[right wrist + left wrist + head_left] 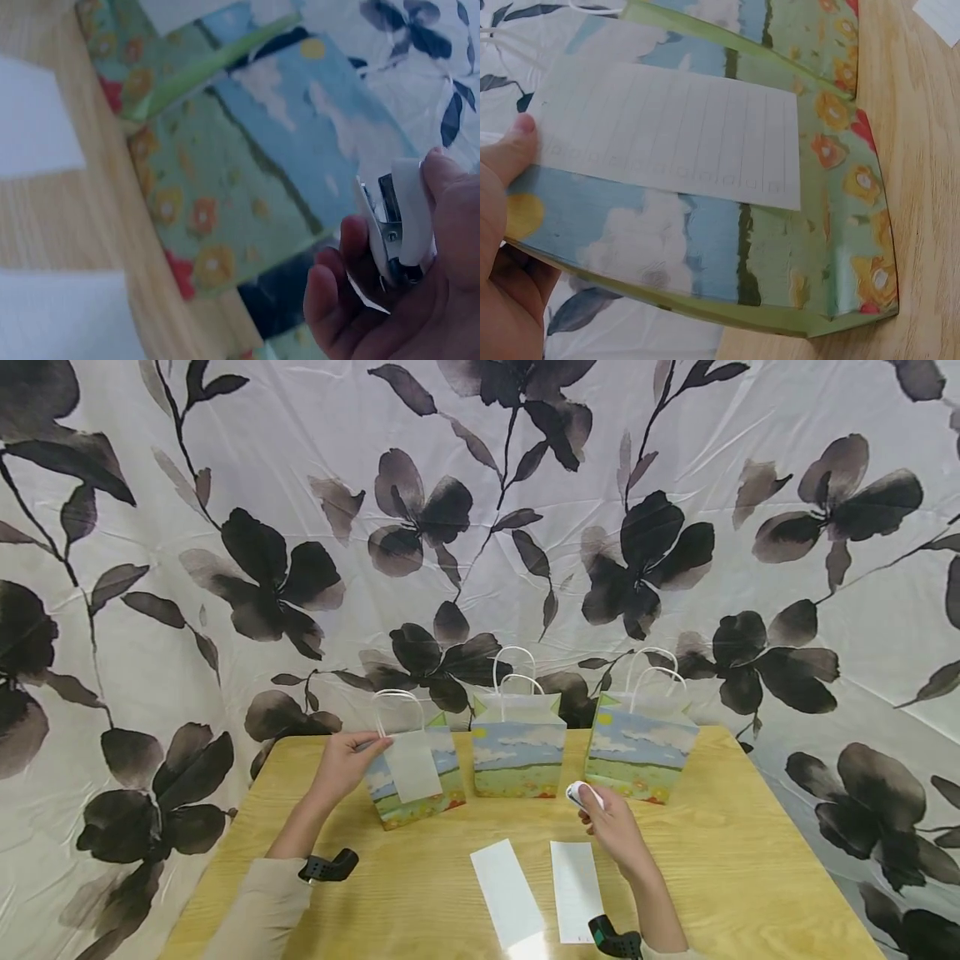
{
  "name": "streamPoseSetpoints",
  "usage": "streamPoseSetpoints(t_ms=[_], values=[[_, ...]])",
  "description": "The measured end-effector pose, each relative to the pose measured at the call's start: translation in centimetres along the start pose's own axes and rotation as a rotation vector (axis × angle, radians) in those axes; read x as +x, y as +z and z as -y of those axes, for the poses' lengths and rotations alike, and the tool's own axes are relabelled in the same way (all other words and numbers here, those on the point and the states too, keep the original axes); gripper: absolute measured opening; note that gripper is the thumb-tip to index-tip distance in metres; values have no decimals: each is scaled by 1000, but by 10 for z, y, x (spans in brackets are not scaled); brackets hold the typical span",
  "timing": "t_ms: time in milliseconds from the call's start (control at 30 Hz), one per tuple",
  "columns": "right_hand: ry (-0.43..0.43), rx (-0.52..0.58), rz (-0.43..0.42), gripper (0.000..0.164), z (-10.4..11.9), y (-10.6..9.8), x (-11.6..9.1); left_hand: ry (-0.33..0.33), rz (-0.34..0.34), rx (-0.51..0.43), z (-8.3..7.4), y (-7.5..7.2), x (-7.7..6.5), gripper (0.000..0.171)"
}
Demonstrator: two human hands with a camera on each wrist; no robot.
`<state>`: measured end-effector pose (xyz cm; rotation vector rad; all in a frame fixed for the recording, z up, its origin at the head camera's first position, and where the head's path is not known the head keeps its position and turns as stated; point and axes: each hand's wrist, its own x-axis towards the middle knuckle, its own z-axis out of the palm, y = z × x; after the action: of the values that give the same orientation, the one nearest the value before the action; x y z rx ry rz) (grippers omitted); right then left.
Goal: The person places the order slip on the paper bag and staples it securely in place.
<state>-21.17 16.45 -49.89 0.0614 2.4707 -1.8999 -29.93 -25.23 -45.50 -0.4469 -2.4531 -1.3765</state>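
Observation:
At the table's left, my left hand (348, 764) pinches the upper edge of a small paper gift bag (450, 760) together with a white lined paper slip (414, 766). The slip lies flat over the bag's front, which has a sky and flower meadow print. In the left wrist view the thumb presses the slip's end (667, 135), while the other fingers go behind the bag. My right hand (615, 831) grips a small white stapler (412, 210), whose jaws stand apart in the right wrist view. It is held in front of the right-hand bag, away from the slip.
Two matching gift bags, one in the middle (519, 760) and one at the right (641, 752), stand upright with white handles raised. Two more paper slips, one left (506, 893) and one right (574, 889), lie near the table's front. A flower-patterned curtain (472, 560) hangs behind.

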Motion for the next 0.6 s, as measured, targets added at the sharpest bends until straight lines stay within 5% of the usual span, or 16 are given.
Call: streamPoseSetpoints(t_ms=[133, 300, 600], values=[[-26, 103, 69, 38, 20, 24, 7, 12, -43, -12, 1, -2, -4, 19], [-30, 257, 133, 31, 41, 53, 16, 30, -18, -46, 5, 0, -5, 18], [-46, 357, 116, 43, 60, 94, 31, 33, -42, -58, 11, 2, 1, 20]])
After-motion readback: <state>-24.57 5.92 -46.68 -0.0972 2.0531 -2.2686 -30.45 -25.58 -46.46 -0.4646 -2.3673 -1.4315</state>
